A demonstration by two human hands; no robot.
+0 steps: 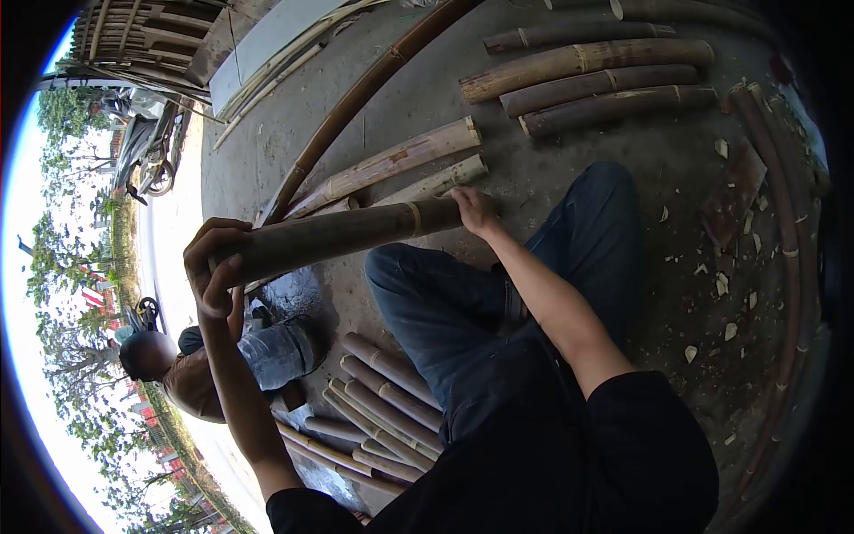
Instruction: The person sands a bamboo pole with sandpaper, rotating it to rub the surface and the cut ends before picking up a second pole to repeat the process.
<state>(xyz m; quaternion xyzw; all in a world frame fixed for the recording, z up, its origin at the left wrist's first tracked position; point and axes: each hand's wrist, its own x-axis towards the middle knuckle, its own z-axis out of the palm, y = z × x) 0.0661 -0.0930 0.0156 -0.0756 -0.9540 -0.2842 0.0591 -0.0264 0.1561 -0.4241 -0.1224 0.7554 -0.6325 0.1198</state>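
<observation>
A thick dark bamboo segment [329, 238] is held up in front of me, over my crossed legs, spanning both hands. My left hand [212, 262] wraps its near-left end, fingers over the top and thumb along the side. At the other end, past a pale node ring, my right hand [476, 212] closes round the bamboo. Behind it on the ground lie a split-looking bamboo piece [391, 165] and a shorter pale one [436, 181].
Several cut bamboo lengths [587, 58] lie at the upper right, and more [382, 383] beside my leg. A long brown pole [356, 93] slants behind. Wood chips [722, 285] litter the floor at right. Another person [196, 383] sits at left, by the road.
</observation>
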